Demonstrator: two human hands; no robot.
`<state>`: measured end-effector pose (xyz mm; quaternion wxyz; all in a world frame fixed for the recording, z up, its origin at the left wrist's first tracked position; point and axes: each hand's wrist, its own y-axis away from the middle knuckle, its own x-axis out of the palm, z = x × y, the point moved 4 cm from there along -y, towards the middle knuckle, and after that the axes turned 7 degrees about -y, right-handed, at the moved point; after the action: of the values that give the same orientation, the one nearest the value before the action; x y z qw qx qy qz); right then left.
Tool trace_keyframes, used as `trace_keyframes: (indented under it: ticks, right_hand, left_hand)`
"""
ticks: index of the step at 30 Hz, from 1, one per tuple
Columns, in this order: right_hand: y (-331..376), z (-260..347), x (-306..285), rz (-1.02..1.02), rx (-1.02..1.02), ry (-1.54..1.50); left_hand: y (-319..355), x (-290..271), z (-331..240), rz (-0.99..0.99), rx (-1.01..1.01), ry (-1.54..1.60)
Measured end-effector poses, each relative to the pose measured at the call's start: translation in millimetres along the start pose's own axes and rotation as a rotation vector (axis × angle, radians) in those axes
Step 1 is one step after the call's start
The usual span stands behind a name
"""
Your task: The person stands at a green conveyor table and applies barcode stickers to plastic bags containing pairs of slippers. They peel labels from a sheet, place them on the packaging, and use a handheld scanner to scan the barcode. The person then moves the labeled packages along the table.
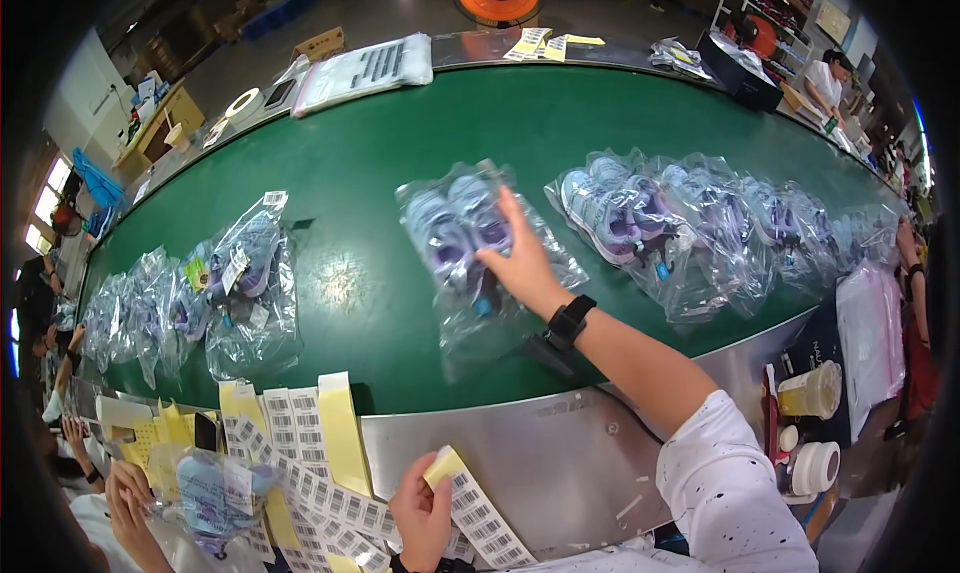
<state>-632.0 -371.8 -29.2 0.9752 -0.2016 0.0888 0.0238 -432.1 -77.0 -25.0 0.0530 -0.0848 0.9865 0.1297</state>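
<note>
My right hand (524,263) reaches over the green belt and grips the right side of a pair of light blue and purple shoes (440,235) in a clear plastic bag. Its thumb lies across the shoes' openings, its fingers along the outer edge. Low in the view, my left hand (422,511) pinches a strip of barcode stickers (482,513) with yellow backing. More sticker sheets (295,428) lie beside it on the metal edge. Bagged shoes (250,263) stand in a row to the left, one with a white label, and more bagged shoes (612,208) lie to the right.
At lower left, a co-worker's hands (128,503) hold a bagged blue shoe (212,493). Cups (810,391) stand at right, near a stack of plastic bags (868,343). Along the far ledge are a pack of flat bags (372,71), a tape roll (243,103) and a dark box (740,71).
</note>
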Motion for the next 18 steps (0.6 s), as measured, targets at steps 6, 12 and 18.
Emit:
trace_keyframes:
  ticks: [6,12,18]
  right_hand:
    - [-81.4,-11.5,-25.4,-0.102,0.14,-0.027]
    - [-137.8,-47.7,-4.4,0.047,0.739,-0.151]
    - [-118.4,-59.0,-17.7,0.018,0.669,-0.055]
  left_hand:
    - [0.9,0.0,13.6,-0.022,-0.005,-0.052]
    - [2.4,-1.2,-0.5,-0.057,0.013,-0.154]
    - [-0.3,-2.2,-21.2,-0.022,-0.01,-0.198]
